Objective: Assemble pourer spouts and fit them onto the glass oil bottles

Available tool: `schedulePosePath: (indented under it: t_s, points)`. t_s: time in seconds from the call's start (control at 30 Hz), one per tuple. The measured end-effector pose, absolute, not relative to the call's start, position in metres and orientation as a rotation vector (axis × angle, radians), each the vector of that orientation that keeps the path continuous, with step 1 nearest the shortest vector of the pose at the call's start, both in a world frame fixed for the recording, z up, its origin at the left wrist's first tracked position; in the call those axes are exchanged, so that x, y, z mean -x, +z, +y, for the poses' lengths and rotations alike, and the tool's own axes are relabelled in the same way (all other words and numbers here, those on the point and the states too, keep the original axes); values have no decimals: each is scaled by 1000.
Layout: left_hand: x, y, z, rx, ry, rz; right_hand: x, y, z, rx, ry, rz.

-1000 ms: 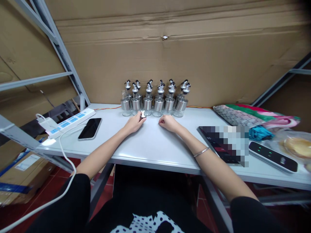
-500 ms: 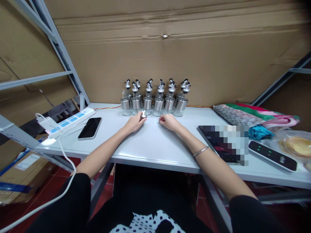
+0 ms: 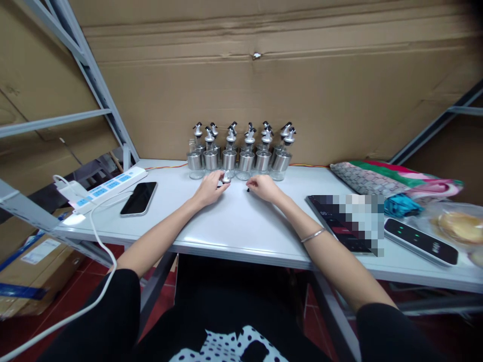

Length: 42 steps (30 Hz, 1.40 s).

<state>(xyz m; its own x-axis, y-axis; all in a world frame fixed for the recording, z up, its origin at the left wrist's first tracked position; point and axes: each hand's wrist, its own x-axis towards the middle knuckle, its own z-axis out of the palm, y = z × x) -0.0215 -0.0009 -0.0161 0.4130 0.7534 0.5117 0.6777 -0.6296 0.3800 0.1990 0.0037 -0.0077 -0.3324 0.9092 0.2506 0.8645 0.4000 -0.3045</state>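
Note:
My left hand [image 3: 209, 187] rests on the white table [image 3: 234, 226] and pinches a small silver spout cap [image 3: 226, 177] at its fingertips. My right hand [image 3: 263, 188] lies a little to the right, fingers curled around a tiny dark piece [image 3: 248, 189]. Just beyond both hands, several steel-and-glass oil bottles [image 3: 241, 153] with silver pourer tops stand in two rows against the cardboard wall.
A black phone [image 3: 139, 198] and a white power strip [image 3: 107, 187] lie at the left. A dark tablet [image 3: 341, 229], a black device with green lights [image 3: 420, 241], folded cloth [image 3: 381, 178] and a bag of bread [image 3: 458, 226] sit on the right.
Both hands have shifted slightly toward the bottles. The left hand's fingers have spread a little around the silver cap, and the dark piece now shows at the right fingertips.

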Motion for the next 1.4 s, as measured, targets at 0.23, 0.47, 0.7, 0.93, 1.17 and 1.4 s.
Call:
schedulePosePath:
  t_s: [0.23, 0.47, 0.7, 0.93, 1.17, 1.4]
  points:
    - [20, -20, 1, -2661, 1116, 1103, -183, -2, -6, 1085, 625, -2186]
    - [15, -19, -3, -2625, 1147, 927, -176, 1, -15, 927, 1135, -1888]
    - [17, -25, 2, -2585, 1259, 989, -172, 7, -21, 961, 1209, -1682]
    - [13, -21, -5, -2830, 1315, 731, -170, 9, -23, 1021, 1136, -1743]
    - [9, -20, -9, -2833, 1348, 690, -171, 8, -24, 1069, 945, -1936]
    - [8, -18, -14, -2826, 1292, 826, -168, 10, -27, 1152, 853, -2002]
